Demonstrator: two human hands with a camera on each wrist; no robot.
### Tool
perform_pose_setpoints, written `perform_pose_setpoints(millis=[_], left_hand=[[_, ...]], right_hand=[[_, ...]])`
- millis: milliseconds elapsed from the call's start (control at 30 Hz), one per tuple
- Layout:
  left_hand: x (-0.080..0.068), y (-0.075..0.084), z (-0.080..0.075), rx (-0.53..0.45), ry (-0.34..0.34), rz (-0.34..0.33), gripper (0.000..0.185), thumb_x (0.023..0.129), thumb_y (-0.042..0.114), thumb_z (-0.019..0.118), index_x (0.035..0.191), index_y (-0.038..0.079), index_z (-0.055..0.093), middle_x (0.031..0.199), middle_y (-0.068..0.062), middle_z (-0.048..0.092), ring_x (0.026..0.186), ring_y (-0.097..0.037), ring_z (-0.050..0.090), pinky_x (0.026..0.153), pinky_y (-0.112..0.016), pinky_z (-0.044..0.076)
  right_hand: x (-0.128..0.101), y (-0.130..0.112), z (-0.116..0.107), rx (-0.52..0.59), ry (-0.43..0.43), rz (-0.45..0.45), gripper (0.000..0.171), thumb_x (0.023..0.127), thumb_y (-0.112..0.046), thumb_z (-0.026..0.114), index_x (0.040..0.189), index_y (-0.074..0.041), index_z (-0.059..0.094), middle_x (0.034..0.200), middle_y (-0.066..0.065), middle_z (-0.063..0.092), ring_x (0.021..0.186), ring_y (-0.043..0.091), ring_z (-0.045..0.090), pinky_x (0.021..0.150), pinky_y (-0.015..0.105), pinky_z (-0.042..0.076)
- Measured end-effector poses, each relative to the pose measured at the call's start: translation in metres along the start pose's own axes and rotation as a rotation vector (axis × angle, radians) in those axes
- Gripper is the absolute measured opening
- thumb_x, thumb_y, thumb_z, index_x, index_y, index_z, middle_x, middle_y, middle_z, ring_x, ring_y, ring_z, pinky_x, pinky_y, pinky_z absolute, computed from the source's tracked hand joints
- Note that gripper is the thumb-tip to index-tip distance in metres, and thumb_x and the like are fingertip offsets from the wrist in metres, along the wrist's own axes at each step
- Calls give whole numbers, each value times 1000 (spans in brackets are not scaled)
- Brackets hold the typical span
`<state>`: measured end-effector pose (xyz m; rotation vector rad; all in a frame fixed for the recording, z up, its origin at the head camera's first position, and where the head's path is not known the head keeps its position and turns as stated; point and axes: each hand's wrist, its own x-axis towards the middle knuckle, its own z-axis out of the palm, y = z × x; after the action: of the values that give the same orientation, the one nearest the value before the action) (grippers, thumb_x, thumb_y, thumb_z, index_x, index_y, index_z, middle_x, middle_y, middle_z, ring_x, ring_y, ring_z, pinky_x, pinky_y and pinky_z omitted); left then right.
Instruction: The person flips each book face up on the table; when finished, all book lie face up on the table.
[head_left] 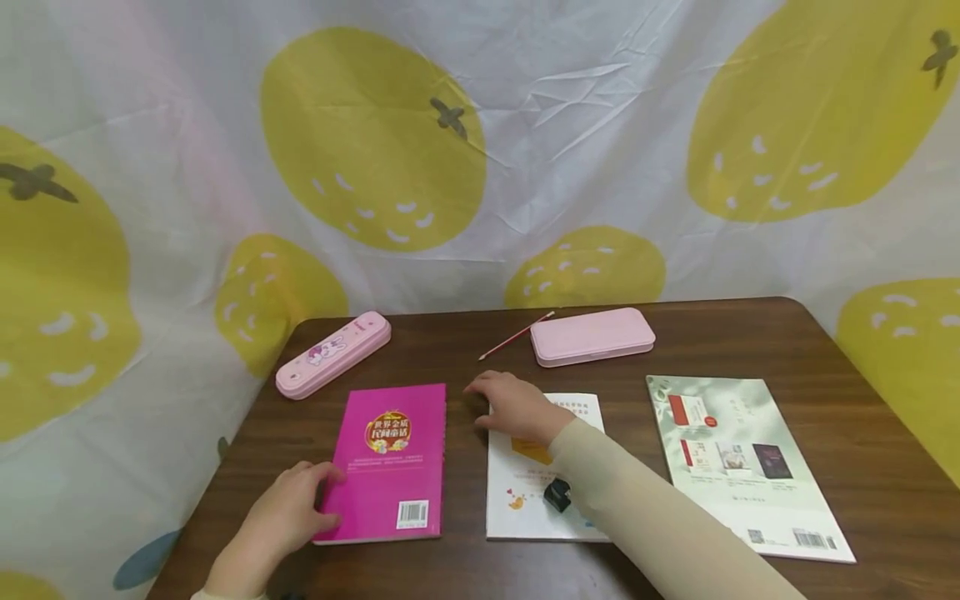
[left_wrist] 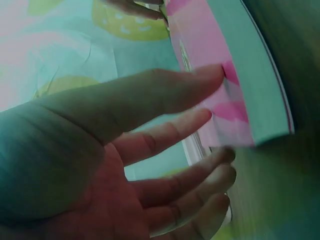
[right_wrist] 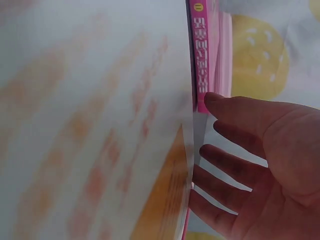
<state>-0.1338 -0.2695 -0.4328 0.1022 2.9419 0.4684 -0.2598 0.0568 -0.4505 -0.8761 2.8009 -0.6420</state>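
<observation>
A magenta book (head_left: 386, 462) lies on the table, barcode toward the near edge. At its lower left edge is my left hand (head_left: 288, 508), thumb and fingers apart around the corner. In the left wrist view, that thumb tip (left_wrist: 212, 77) overlaps the pink cover (left_wrist: 205, 45) beside the page edges. My right hand (head_left: 517, 404) reaches across the top of a white book (head_left: 517, 508), its loosely bent fingers pointing left past the book's edge. The right wrist view shows this hand (right_wrist: 255, 155) with fingers spread, holding nothing, beside the white cover (right_wrist: 100, 120); the magenta spine (right_wrist: 201, 60) appears beyond.
A pink pencil case with a rabbit (head_left: 333, 357) lies at the back left, a plain pink case (head_left: 592, 336) at the back. Beside the plain one is a thin red pencil (head_left: 517, 335). A pale green book (head_left: 750, 467) lies right. Fruit-print cloth (head_left: 510, 167) hangs behind the table.
</observation>
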Motion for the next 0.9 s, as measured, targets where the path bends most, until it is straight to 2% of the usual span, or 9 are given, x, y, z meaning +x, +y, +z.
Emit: perform_pose_setpoints(millis=[200, 433, 633, 800, 900], left_hand=[[-3, -13, 4, -138, -55, 26, 55, 69, 16, 94, 118, 13, 69, 89, 0, 67, 82, -14, 60, 75, -38, 50], [-11, -29, 2, -192, -153, 74, 70, 66, 13, 95, 127, 13, 61, 85, 1, 64, 72, -14, 56, 65, -32, 47], [-13, -32, 3, -213, -121, 96, 64, 69, 15, 94, 124, 15, 62, 85, 2, 62, 65, -12, 51, 59, -27, 43], [-15, -32, 5, -210, -96, 66, 64, 69, 14, 94, 125, 18, 63, 86, 3, 62, 61, -11, 49, 56, -26, 43], [-16, -32, 7, -216, -89, 52, 65, 69, 11, 94, 126, 18, 63, 86, 3, 62, 60, -11, 49, 55, -25, 42]], right_hand=[[13, -6, 9, -13, -15, 14, 52, 93, -23, 77, 141, -12, 61, 150, 11, 55, 135, 34, 53, 114, 47, 45], [24, -13, 15, -21, -11, -30, 52, 92, -19, 77, 141, -10, 61, 149, 12, 56, 132, 36, 52, 111, 48, 46], [31, -13, 15, -53, -5, -51, 43, 90, -19, 79, 131, -10, 67, 142, 11, 61, 129, 35, 52, 109, 46, 46], [39, -14, 16, -32, 19, -41, 46, 88, -19, 81, 129, -7, 63, 134, 12, 66, 122, 34, 54, 106, 45, 47], [43, -15, 18, 0, 3, -41, 47, 88, -19, 82, 129, -8, 62, 133, 10, 66, 120, 31, 54, 105, 43, 48]])
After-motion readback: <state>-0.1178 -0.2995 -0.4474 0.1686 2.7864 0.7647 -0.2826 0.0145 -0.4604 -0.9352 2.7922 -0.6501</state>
